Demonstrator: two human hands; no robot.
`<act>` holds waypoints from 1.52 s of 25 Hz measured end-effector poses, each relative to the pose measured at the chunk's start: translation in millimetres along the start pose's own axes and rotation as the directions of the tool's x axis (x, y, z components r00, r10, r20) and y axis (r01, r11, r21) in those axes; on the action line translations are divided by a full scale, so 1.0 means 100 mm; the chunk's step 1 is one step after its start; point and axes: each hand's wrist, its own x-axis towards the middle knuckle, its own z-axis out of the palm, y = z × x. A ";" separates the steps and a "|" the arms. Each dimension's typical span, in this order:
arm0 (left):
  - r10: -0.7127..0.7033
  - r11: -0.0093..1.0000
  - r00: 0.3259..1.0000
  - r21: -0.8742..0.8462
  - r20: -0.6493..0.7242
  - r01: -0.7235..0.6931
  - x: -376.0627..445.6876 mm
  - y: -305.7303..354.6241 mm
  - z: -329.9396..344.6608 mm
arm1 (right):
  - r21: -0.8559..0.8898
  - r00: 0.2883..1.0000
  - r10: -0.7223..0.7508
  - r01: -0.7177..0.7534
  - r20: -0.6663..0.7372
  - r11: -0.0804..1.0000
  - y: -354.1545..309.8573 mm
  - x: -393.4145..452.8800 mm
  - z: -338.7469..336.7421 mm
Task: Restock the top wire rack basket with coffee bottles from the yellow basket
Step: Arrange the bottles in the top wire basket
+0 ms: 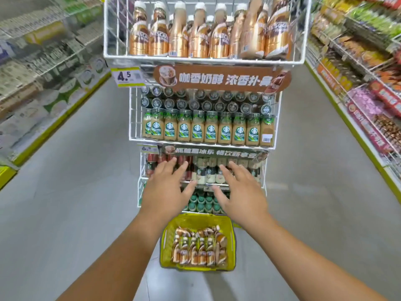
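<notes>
Coffee bottles (200, 246) — copper-brown labels, lying packed in yellow basket (167, 235).

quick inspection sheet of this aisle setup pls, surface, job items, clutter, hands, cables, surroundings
surface: grey shop floor, the yellow basket stands on it in front of the rack
job's things: top wire rack basket holds upright coffee bottles with white caps, free space at its left end; more coffee bottles lie on their sides in the yellow basket
clutter: nothing seen on the floor
grippers: left hand and right hand both open, fingers spread, holding nothing, in front of the lower tiers
cables: nothing seen
surroundings: green-label bottles fill the second tier; brown banner and a 4.5 price tag under the top basket; stocked shelves on both sides of the aisle
</notes>
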 end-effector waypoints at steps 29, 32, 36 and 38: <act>-0.320 0.912 0.889 -0.146 0.327 0.382 -0.51 -2.65 6.90 | -0.155 0.909 0.138 -0.082 0.392 0.984 2.16 0.83 6.40; -0.350 0.901 0.865 -0.122 0.360 0.415 -0.52 -2.71 7.14 | -0.218 0.918 0.135 -0.054 0.373 0.974 2.21 0.87 6.62; -0.348 0.916 0.865 -0.063 0.362 0.396 -0.54 -2.75 7.32 | -0.268 0.915 0.155 -0.055 0.371 0.962 2.36 0.85 6.83; -0.365 0.916 0.840 -0.006 0.402 0.401 -0.55 -2.78 7.35 | -0.302 0.910 0.180 -0.065 0.373 0.951 2.42 0.86 6.90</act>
